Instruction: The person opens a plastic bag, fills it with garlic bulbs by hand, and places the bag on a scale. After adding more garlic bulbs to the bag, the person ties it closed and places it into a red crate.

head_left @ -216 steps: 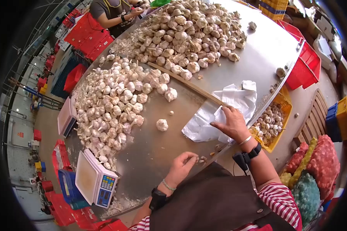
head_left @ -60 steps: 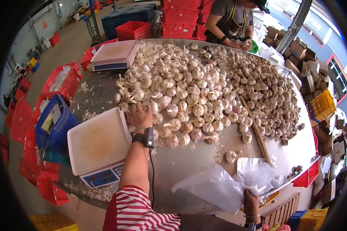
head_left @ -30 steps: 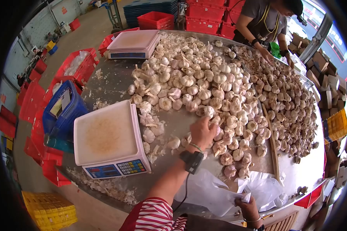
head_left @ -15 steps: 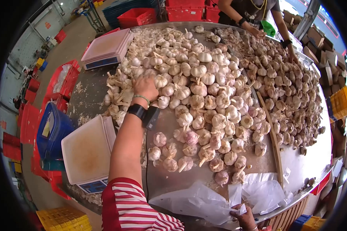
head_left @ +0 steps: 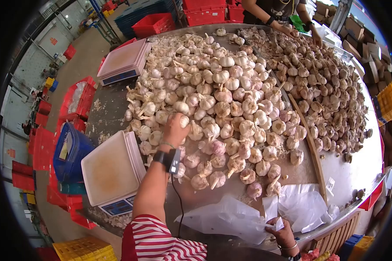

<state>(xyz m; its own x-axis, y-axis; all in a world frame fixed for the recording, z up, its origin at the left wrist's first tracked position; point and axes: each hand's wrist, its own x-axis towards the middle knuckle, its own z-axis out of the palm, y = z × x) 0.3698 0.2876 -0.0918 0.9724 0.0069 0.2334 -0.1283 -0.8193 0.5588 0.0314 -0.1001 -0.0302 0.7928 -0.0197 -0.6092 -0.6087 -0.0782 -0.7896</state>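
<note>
In the head view my left hand [head_left: 175,130] is closed round a pale garlic bulb [head_left: 184,121] at the near left side of a large heap of garlic bulbs [head_left: 222,77]. The hand partly covers that bulb. My right hand [head_left: 284,237], at the table's front edge, pinches a white end of a thin plastic bag [head_left: 231,219]. The bag lies crumpled and flat in front of me, with a second sheet of clear plastic [head_left: 298,206] beside it. Several pinkish bulbs [head_left: 217,178] lie loose just beyond the bag.
A wooden strip [head_left: 308,145] divides the pale heap from browner garlic [head_left: 326,100] at right, where a co-worker's hands [head_left: 287,30] are. Two scales with pale trays [head_left: 111,167] stand at left, near a blue bin [head_left: 72,152] and red crates [head_left: 76,98]. A cable [head_left: 180,204] hangs near my left arm.
My left hand has come nearer and to the right, and garlic bulbs now lie where bare metal showed. My right hand stays at the bag. The co-worker's one arm has drawn back.
</note>
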